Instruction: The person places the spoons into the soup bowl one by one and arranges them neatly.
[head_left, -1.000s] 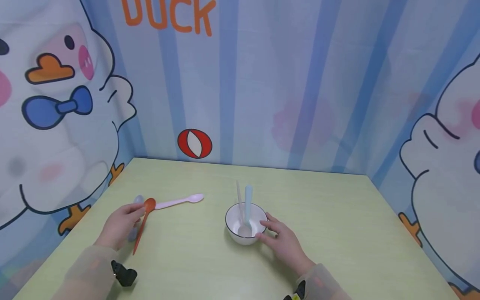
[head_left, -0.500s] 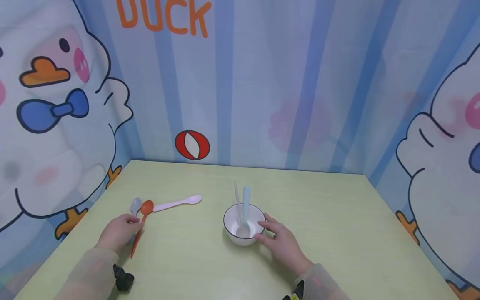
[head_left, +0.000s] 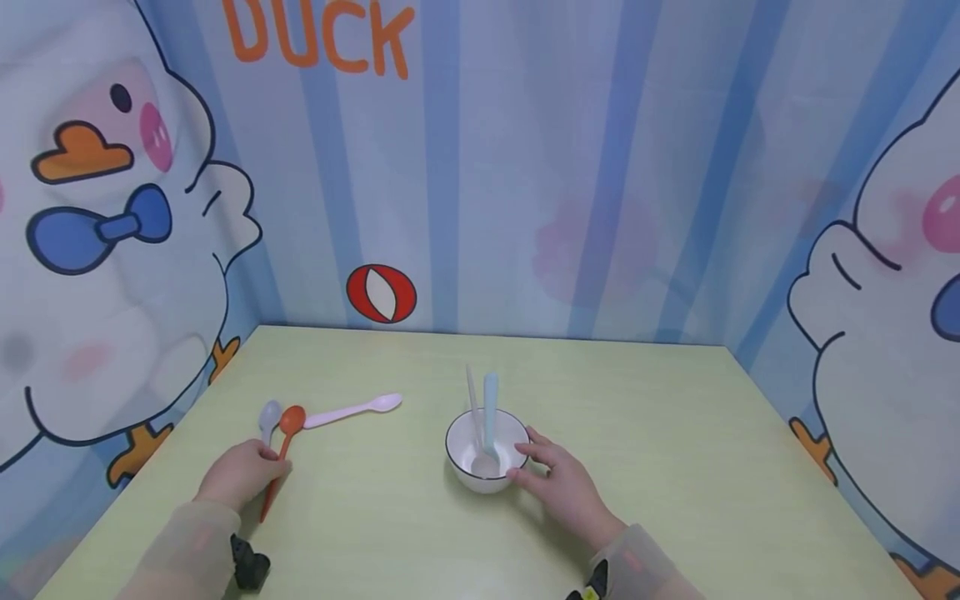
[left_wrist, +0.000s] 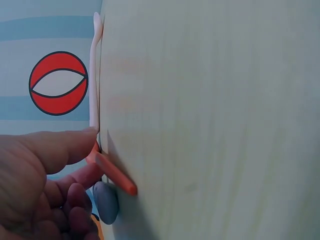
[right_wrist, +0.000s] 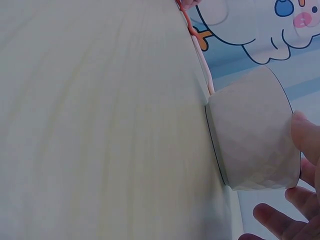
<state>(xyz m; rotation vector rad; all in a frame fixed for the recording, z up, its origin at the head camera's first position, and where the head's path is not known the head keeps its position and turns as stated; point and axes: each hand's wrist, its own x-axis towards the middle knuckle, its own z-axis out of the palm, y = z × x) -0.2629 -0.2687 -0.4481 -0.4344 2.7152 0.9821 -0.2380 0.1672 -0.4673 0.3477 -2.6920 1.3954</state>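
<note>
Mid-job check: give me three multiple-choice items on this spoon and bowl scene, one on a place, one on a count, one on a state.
1. Where does the pale pink plastic spoon lie?
A. Inside the bowl
B. On the yellow-green table, left of the bowl
C. In the right hand

2. How many spoons stand in the round white ceramic bowl with a dark rim?
A. None
B. Two
C. Four

3. What is the left hand doing?
A. Holding the orange plastic spoon by its handle
B. Resting flat and far from any spoon
C. Lifting the bowl

Answers:
1. B, the head view shows it flat on the table beyond the left hand.
2. B, a light blue spoon and a white spoon lean up out of the bowl.
3. A, the left wrist view shows thumb and fingers round the orange handle, while the right hand touches the bowl's side.
</note>
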